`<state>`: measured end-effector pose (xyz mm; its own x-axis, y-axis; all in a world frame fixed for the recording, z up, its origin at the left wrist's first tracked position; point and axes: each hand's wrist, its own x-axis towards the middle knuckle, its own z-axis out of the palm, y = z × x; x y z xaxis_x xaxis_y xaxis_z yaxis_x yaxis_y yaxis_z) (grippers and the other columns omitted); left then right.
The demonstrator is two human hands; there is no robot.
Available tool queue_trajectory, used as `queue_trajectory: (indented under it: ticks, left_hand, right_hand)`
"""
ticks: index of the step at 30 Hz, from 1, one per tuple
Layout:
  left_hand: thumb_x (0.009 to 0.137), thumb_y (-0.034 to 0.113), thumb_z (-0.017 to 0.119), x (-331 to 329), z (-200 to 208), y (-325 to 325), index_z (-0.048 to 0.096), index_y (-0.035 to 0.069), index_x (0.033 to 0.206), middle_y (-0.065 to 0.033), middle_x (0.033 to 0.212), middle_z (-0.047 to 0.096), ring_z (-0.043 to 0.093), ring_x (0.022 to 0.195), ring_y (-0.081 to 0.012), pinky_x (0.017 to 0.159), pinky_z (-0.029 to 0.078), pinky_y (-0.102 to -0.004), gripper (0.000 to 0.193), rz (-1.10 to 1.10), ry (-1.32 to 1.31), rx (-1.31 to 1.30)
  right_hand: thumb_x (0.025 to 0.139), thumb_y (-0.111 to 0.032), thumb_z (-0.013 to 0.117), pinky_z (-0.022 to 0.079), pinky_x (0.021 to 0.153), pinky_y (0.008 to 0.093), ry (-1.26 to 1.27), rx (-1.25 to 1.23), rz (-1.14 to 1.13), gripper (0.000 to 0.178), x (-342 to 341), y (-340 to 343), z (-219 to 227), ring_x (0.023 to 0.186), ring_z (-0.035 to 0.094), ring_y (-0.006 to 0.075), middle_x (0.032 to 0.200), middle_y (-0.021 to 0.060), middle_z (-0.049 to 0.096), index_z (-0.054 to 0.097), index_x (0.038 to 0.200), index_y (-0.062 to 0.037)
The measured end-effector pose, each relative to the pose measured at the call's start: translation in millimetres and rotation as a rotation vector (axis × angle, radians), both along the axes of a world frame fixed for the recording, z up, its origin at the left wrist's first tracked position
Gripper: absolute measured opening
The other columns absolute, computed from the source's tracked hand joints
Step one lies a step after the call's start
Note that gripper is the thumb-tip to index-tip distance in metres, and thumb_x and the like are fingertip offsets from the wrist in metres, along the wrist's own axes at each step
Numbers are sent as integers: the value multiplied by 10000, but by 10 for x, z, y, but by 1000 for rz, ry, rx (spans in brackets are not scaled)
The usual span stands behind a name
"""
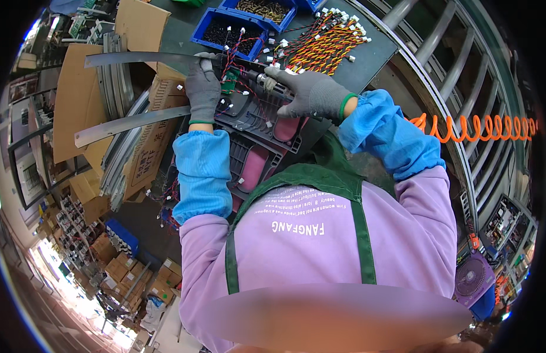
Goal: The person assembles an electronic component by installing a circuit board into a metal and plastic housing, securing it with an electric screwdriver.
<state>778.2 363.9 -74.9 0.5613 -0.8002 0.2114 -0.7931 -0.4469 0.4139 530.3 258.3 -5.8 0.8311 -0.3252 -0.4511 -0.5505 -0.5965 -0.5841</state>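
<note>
- Nearest the lens: blurred patch point(337, 317) along the lower edge, too smeared to tell more.
- Just beyond: lilac sweatshirt point(414, 235), green apron point(320, 176) over it, blue sleeve covers on both forearms.
- Right hand point(314, 93), grey-gloved: closed about a dark driver point(279, 88), fingers above, thumb below, tip toward the left.
- Left hand point(203, 88), grey-gloved: fingers bent over the upper metal strip point(146, 57) near its right part; clamped or only pressing, cannot tell.
- Upper strip: reaching well out to the left, above the cardboard box point(149, 147). Lower metal strip point(131, 125) roughly alongside, end near left wrist.
- Between the hands: green circuit board point(229, 81), with thin red and dark wires around and above.
- Below the hands: dark plastic mouldings with pink panels point(287, 126).
- Farther back on the bench point(367, 70): blue bin of black screws point(259, 49), blue bin of brass-coloured screws point(287, 22), heap of red, yellow and black wires point(323, 52) with white connectors.
- Off right: orange coiled hose point(488, 127), metal rollers beyond.
</note>
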Motion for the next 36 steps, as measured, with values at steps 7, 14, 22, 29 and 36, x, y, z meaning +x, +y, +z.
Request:
queue_trajectory:
  ticks: [7, 14, 22, 29, 36]
  left_hand:
    - [909, 182, 448, 16, -84, -14, 520, 104, 1098, -215, 943, 630, 613, 837, -429, 705, 484, -485, 216, -23, 100, -114]
    - [928, 214, 440, -106, 89, -32, 526, 116, 1096, -205, 943, 636, 619, 850, -422, 708, 488, -483, 213, -1, 100, -73]
    - [937, 237, 432, -72, 32, -23, 497, 115, 1145, -191, 916, 653, 627, 822, -429, 697, 491, -494, 249, -54, 97, -162]
    - [939, 240, 431, -62, 14, -10, 509, 116, 1132, -188, 933, 653, 629, 840, -418, 706, 491, -488, 243, -50, 63, -151]
    - [941, 225, 428, -83, 51, -11, 523, 111, 1126, -181, 961, 654, 631, 876, -400, 735, 494, -464, 237, -36, 103, -133]
  right_hand:
    - [714, -443, 698, 515, 770, 453, 90, -34, 22, 905, 52, 49, 116, 903, 652, 335, 979, 145, 670, 225, 1468, -282]
    - [721, -432, 703, 521, 749, 438, 183, -76, 46, 911, 88, 53, 165, 891, 657, 327, 979, 142, 670, 209, 1473, -287]
    - [711, -441, 711, 522, 757, 439, 101, -44, 19, 913, 44, 59, 89, 899, 652, 340, 972, 154, 671, 225, 1468, -285]
    - [706, -445, 717, 523, 773, 442, 77, -50, 11, 914, 25, 73, 99, 902, 649, 345, 972, 168, 667, 234, 1465, -284]
    - [706, -447, 715, 524, 754, 435, 82, -25, -3, 910, 37, 72, 86, 886, 654, 339, 952, 168, 668, 242, 1463, -272]
